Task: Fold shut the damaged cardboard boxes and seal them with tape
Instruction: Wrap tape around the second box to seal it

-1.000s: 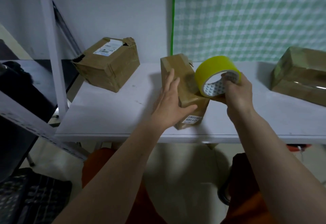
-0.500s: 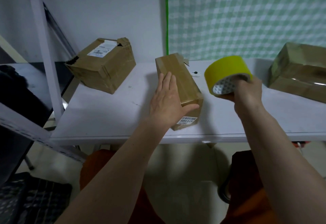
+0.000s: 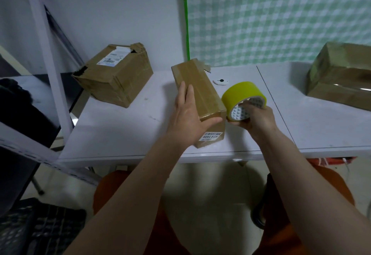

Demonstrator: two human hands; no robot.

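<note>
1. At the far left of the white table sits a torn cardboard box with a shipping label on top. Its upper corner is ripped open, and it lies well apart from both hands.

2. The left hand lies on the narrow cardboard box in the middle of the table. Its fingers are straight and flat along the box's top and left side, and the thumb hooks over the near top edge. The hand is pressing, not clenched.

3. The narrow box's long axis runs away from the person, leaning slightly left toward the wall. A white numbered label shows on its near end, and a torn flap sticks up at the far end.

4. A small white object with a dark spot lies on the table just beyond the box.

5. The yellow tape roll is held just beside the box's near right corner, close to touching it. The right hand grasps it, fingers curled into the core and round the rim.

6. The right hand with the roll is nearer that near end. Judging from this, tape would likely start there and run along the long axis toward the torn flap while the left hand steadies the box.

7. At the far right another cardboard box, glossy with tape, sits near the wall.
</note>
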